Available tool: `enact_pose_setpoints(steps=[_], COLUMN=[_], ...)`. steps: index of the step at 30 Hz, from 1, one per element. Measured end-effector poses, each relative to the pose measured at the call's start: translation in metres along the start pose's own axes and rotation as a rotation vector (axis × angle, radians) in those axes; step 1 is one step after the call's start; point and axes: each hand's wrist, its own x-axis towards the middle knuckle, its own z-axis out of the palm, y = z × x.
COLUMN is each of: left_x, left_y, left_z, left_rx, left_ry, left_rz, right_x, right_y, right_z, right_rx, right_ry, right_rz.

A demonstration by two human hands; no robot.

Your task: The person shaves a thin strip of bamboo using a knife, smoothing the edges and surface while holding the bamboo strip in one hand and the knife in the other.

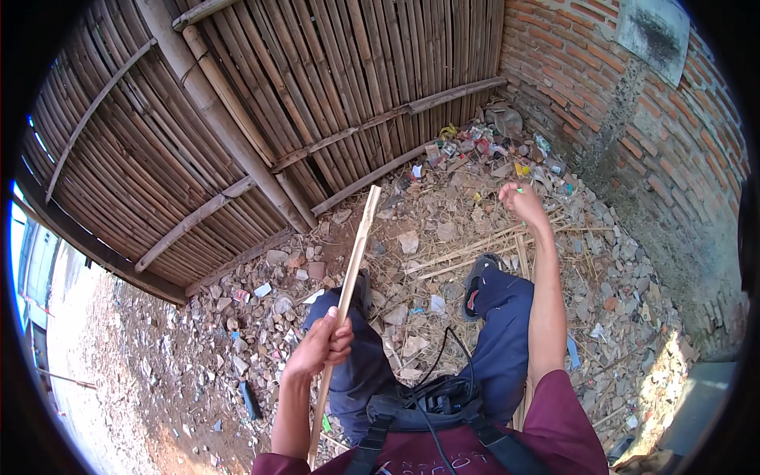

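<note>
My left hand is closed around a long, pale split bamboo strip. The strip slants up and away past my left knee, and its lower end runs down beside my body. Its far tip looks uneven. Out to the right, my right arm is stretched forward over the rubble, apart from the strip. The fingers of my right hand are curled closed, and a small bit of green shows at them. What that green thing is, I cannot make out.
More bamboo strips lie between and beyond my feet. Stones and litter cover the ground. A bamboo slat wall stands ahead and left, a brick wall to the right. A dark elongated object lies at the left.
</note>
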Motion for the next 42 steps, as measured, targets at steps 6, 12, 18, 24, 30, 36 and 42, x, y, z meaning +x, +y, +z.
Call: enact_pose_setpoints(steps=[6,12,18,24,30,36,42], left_x=[0.001,0.012,0.051,0.120,0.216,0.321,0.373], left_y=[0.019,0.063,0.109,0.134,0.157,0.203,0.152], left_z=[-0.017,-0.005,0.037,0.107,0.212,0.362,0.356], left_rx=[0.012,0.431,1.136,1.383,1.473,1.539,1.698], left_ry=[-0.105,-0.075,0.344,0.318,0.212,0.192,0.254], left_rz=[-0.070,0.032,0.614,0.898,1.170,1.218,1.437], right_x=[-0.077,-0.177,-0.343,-0.436,-0.453,-0.439,-0.439], right_y=[0.006,0.216,0.398,0.403,0.399,0.379,0.371], right_z=[-0.031,-0.096,-0.072,0.007,0.028,0.020,0.038], right_rx=[0.069,-0.028,-0.225,-0.154,-0.159,-0.097,-0.057], right_ry=[-0.009,0.318,0.250,0.183,0.174,0.285,0.433], right_rz=[0.098,0.262,0.501,0.728,0.704,0.697,0.659])
